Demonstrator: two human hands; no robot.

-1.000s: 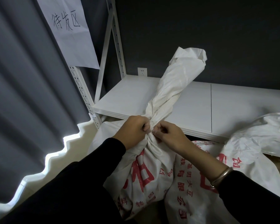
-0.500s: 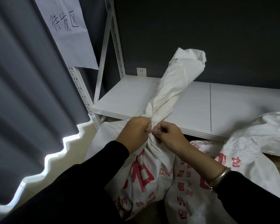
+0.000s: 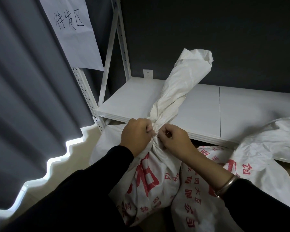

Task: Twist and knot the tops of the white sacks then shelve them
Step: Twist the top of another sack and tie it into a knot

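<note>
The left hand (image 3: 137,134) is clenched round the neck of a white sack (image 3: 151,178), knuckles up, just below the front edge of the shelf (image 3: 132,97). The right hand (image 3: 176,139) meets it from the other side, fingers curled and pinching the gathered fabric at the same spot. Whether it also holds a tie cannot be told. Above both hands the sack's top (image 3: 179,91) is twisted into a rope that rises tilted to the right over the shelf and flares open at its end. The sack's body, printed in red, stands below shelf level near the shelf's left front corner.

A second sack (image 3: 196,190) with red print leans against it on the right, touching. A third sack (image 3: 274,139) lies crumpled across the right front edge of the shelf. A metal bracelet (image 3: 226,185) sits on the right wrist; both sleeves are black.

A paper sign (image 3: 74,34) with handwritten characters hangs by the shelf's left post (image 3: 84,91). A grey curtain (image 3: 23,81) fills the left side. A wall socket (image 3: 148,74) shows above the shelf's back edge.
</note>
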